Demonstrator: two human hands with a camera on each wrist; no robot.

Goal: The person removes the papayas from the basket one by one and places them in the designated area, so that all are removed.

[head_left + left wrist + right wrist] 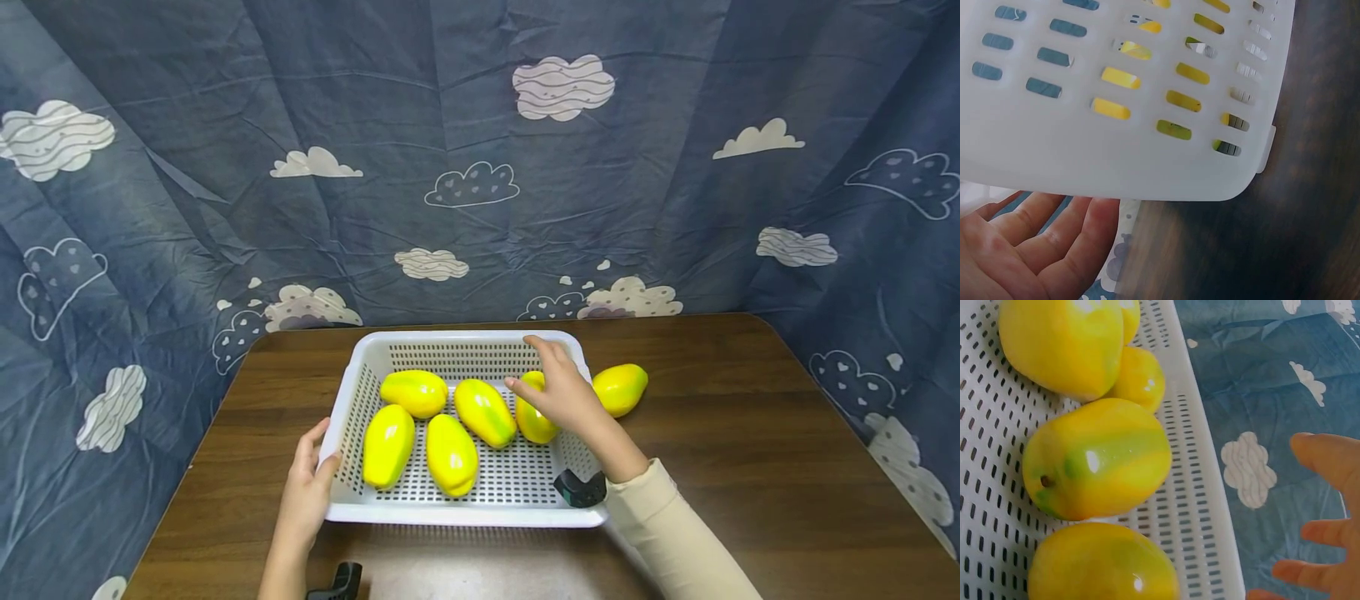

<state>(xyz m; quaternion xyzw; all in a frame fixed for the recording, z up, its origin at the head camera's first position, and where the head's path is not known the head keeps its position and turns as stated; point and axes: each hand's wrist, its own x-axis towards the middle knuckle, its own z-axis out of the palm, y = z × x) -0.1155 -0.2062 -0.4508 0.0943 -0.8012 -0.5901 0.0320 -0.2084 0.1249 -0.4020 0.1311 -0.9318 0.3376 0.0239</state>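
Currently, white basket (465,515): set on the wooden surface (750,433); five glossy yellow fruits (452,456) are held inside it.
Outer fruit (620,390): found just beyond the basket's right wall; whether that wall is touched cannot be told. Being rounded and smooth, it could be rolled farther from the basket by a brush of the sleeve (675,525).
Left hand (306,479): placed at the basket's left side, the rim pinched between thumb and fingers, fingertips partly hidden. If this hold were loosened, the basket could be slid or turned by a bump.
Right hand (564,396): held above the basket's right part, fingers spread, nothing gripped. If lowered carelessly, the right-hand fruit (531,427) beneath might be knocked into its neighbour.
Fruits inside: gaps are left between several of them, so they could be rolled together if the basket were tilted.
Black wrist piece (579,490): seen over the basket's near right corner; the rim might be caught by it if the arm were swung low.
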